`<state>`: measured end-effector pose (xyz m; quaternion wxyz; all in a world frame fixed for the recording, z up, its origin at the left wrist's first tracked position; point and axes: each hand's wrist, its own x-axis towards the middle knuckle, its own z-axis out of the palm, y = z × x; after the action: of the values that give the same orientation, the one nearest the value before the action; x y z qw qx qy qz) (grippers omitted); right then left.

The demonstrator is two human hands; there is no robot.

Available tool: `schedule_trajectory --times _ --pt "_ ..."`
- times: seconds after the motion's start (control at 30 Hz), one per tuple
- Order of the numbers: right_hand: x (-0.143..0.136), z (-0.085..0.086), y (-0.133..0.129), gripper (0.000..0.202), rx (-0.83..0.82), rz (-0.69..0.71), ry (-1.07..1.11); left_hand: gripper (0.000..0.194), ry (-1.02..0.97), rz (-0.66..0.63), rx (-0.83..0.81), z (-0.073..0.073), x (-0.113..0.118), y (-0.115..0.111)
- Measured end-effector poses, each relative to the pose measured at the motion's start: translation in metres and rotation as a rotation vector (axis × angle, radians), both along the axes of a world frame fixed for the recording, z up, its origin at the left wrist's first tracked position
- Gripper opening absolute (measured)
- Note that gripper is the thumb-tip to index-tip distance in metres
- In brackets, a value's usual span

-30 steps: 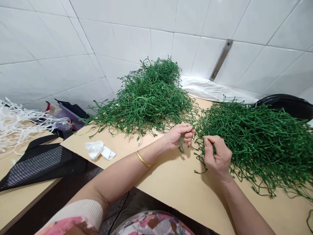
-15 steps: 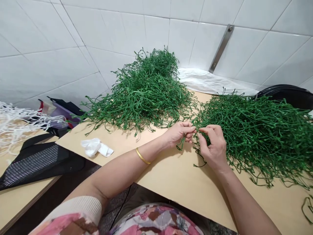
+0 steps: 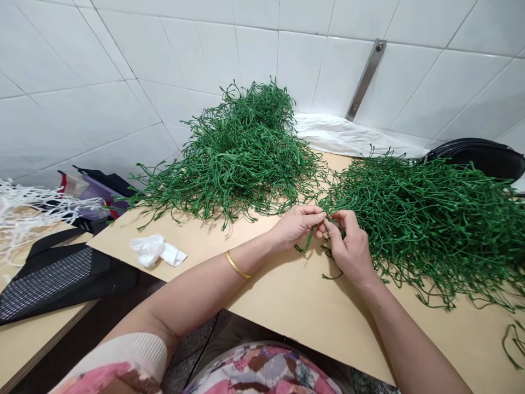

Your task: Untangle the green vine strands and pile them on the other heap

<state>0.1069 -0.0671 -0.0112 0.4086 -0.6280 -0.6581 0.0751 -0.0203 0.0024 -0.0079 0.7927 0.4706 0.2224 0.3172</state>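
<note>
Left hand (image 3: 298,225) beside right (image 3: 349,245), green cord (image 3: 308,241) hanging below

Green cord (image 3: 304,248), thin and kinked, is hanging in a loose bend below the left hand (image 3: 305,223), its upper part disappearing among the fingers where the right hand (image 3: 348,243) is meeting them, exact hold hidden. Left pile (image 3: 246,164), same green strands, is rising to a peak at the back and spreading out at its base, tangled, small knobby ends poking out. Right pile (image 3: 435,219) is lying lower and wider beside it, strands running mostly sideways, curled ends trailing along its near edge.
</note>
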Motion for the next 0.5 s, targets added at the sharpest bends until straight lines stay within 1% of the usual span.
schedule_trajectory --times 0.07,0.13,0.2,0.37,0.5 --pt "0.0025 0.0008 0.001 0.014 0.022 0.004 -0.137 0.02 0.042 -0.005 0.007 -0.0009 -0.0002 0.0003" --pt "0.0044 0.0004 0.0025 0.018 0.062 0.003 -0.287 0.02 0.08 0.0 0.01 -0.0012 -0.0001 -0.0001" --pt "0.005 -0.0012 0.0039 0.02 0.083 0.003 -0.352 0.022 0.112 0.01 -0.003 0.0 0.0002 -0.0014" --pt "0.001 -0.0031 0.0047 0.019 0.038 0.018 -0.239 0.028 0.135 0.01 -0.064 0.0059 -0.0004 -0.0058" --pt "0.0004 0.0016 0.0034 0.019 0.0 0.017 -0.228 0.031 0.131 -0.019 -0.073 0.0063 -0.0027 -0.006"
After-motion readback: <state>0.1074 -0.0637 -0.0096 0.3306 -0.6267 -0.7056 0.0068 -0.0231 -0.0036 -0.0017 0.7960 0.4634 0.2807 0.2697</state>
